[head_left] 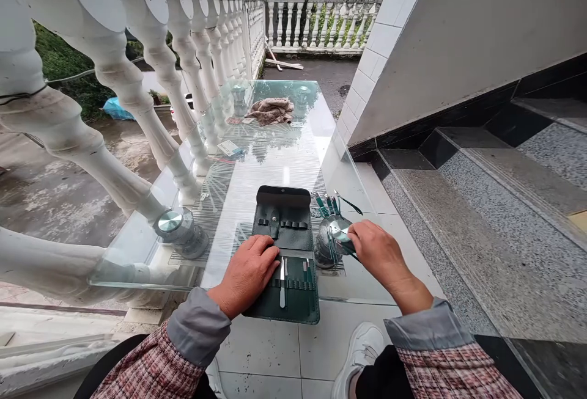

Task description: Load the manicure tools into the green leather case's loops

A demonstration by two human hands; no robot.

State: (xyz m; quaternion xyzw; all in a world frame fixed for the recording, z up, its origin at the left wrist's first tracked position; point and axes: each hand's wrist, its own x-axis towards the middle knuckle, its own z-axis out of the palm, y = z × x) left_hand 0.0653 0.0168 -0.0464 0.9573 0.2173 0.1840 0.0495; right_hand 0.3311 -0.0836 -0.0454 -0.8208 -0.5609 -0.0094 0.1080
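Observation:
A dark green manicure case (314, 301) lies unfolded on the glass table, its flaps fitted with elastic loops. My left hand (250, 270) rests on the case's left side, fingers laid over it near the fold. In the lower flap a silver tweezer-like tool (282, 292) and some slim tools (307, 270) sit in the loops. My right hand (376, 252) is closed in a pinch over the table, right of the case; its fingertips hide most of what they hold. Several green-handled nail clippers (330, 204) lie beyond it, beside a dark curved tool (349, 202).
The glass table (270, 167) carries a crumpled brown cloth (270, 110) and a small card or packet (229, 148) farther back. Round metal-capped supports (170, 220) hold the glass. White balusters (137, 87) line the left; stone steps (458, 203) rise on the right.

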